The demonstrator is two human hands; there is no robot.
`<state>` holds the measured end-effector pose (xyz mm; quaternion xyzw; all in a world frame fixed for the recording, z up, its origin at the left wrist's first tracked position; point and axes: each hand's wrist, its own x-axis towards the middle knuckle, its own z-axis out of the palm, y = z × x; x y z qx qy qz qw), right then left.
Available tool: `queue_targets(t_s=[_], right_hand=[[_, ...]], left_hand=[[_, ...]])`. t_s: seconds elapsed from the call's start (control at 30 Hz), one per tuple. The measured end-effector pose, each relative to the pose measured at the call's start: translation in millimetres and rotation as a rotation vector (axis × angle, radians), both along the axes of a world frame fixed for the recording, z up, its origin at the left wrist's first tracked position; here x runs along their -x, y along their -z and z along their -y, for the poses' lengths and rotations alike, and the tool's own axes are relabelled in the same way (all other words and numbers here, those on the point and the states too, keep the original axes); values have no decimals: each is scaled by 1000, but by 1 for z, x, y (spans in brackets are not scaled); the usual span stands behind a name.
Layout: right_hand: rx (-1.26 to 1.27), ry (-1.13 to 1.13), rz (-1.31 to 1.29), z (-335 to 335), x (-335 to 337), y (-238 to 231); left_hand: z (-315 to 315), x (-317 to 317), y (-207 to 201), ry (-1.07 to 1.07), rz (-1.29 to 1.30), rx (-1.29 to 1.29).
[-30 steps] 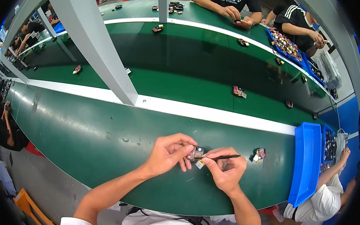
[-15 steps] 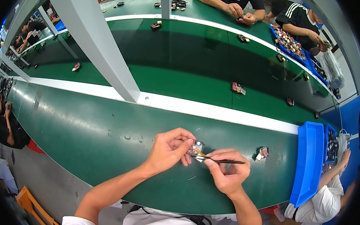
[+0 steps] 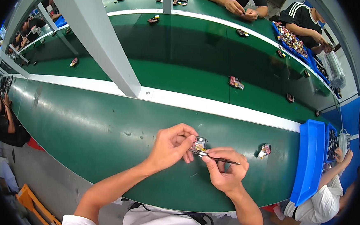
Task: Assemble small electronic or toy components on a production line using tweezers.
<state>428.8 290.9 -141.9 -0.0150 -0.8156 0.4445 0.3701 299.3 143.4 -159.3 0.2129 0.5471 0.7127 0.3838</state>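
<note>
Between the thumb and fingers of my left hand (image 3: 172, 144) is a small opened electronic device (image 3: 200, 143), with a dark rim and silvery, pinkish and yellow parts inside. My right hand (image 3: 229, 169) pinches black tweezers (image 3: 225, 160), whose tips reach the device's lower edge by a small white and yellow piece. What exactly the tips touch is too small to tell. To the right of my hands, a similar small device (image 3: 264, 150) with a white tab lies on the green table (image 3: 116, 150).
A blue tray (image 3: 308, 161) stands at the table's right end, beside a person in a white shirt (image 3: 327, 193). Past a white rail (image 3: 213, 110), a green conveyor belt (image 3: 178, 75) carries several devices. A grey post (image 3: 98, 37) rises at the left. Other people work across the belt.
Devices on the belt have shifted slightly left. The device in my left hand has risen a little, and the tweezers in my right hand are tilted more, back end lower.
</note>
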Motion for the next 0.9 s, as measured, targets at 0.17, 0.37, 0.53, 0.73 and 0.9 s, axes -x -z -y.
queue_targets(t_s=[0.17, 0.37, 0.53, 0.73, 0.9], right_hand=[[-13, -9, 5, 2, 3, 0], [-31, -26, -12, 1, 4, 1], [-44, -16, -19, 7, 6, 1], [-123, -18, -92, 7, 3, 8], [-249, -21, -60, 3, -1, 4]], left_hand=[[0, -1, -6, -35, 8, 18], [0, 0, -7, -17, 44, 4], [3, 2, -9, -11, 52, 13], [4, 2, -8, 3, 77, 16], [1, -1, -8, 22, -32, -14]])
